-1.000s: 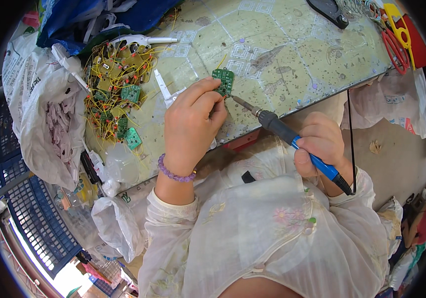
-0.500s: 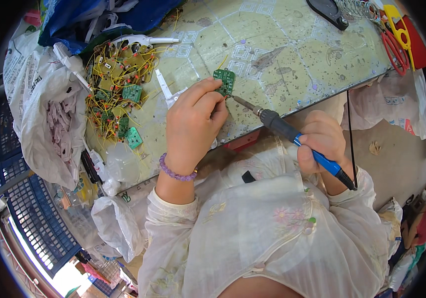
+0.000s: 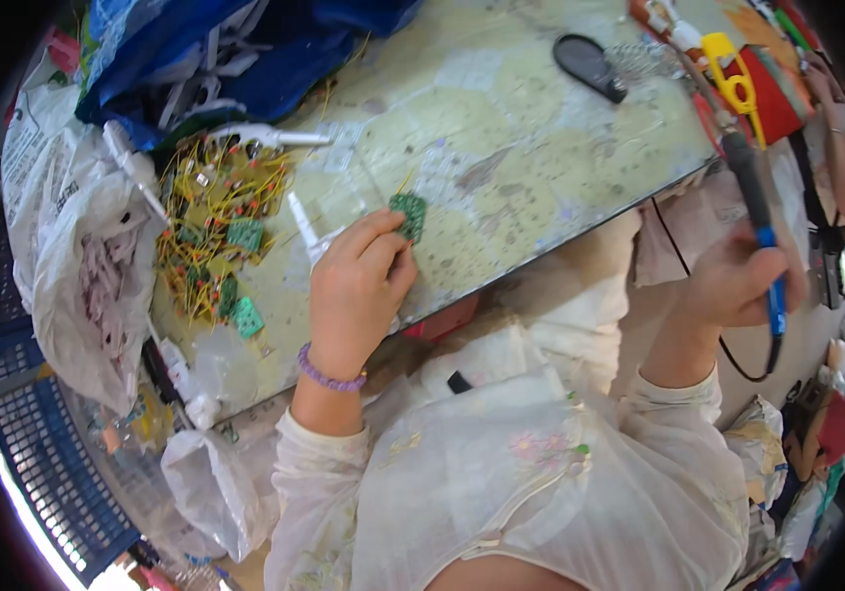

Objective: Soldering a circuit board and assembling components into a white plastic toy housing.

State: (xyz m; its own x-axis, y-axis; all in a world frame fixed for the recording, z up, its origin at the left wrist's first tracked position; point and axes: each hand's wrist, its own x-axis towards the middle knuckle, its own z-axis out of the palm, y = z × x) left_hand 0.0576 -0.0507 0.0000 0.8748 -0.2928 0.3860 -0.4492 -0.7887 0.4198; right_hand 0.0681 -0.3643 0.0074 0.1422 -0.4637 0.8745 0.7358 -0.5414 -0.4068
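Worktop point(image 3: 501, 217): pale, patterned and speckled; spreads beyond and to both sides of the held circuit board point(image 3: 407, 219).
Blue bag point(image 3: 290, 59): beyond and to the left of the held circuit board, with white pieces inside.
Wired pile point(image 3: 216, 217): boards tangled in yellow wire, left of the held circuit board.
Soldering iron point(image 3: 749, 182): well apart from the held circuit board, on its right; long axis steep, tip end directed away from the person and slightly left, cord end toward the person; tip blurred.
Right hand point(image 3: 738, 281): right of the held circuit board, closed round the iron's blue handle; blurred, so the placing of each finger cannot be told.
Left hand point(image 3: 358, 281): on the near left side of the held circuit board, fingers curled, thumb and forefinger nearly together, pinching it.
White plastic piece point(image 3: 302, 219): left of the held circuit board, slender end pointing away.
Held circuit board: green, near the worktop's front edge; long axis running away from the person.
Yellow wire point(image 3: 406, 181): projects from the held circuit board's far edge.
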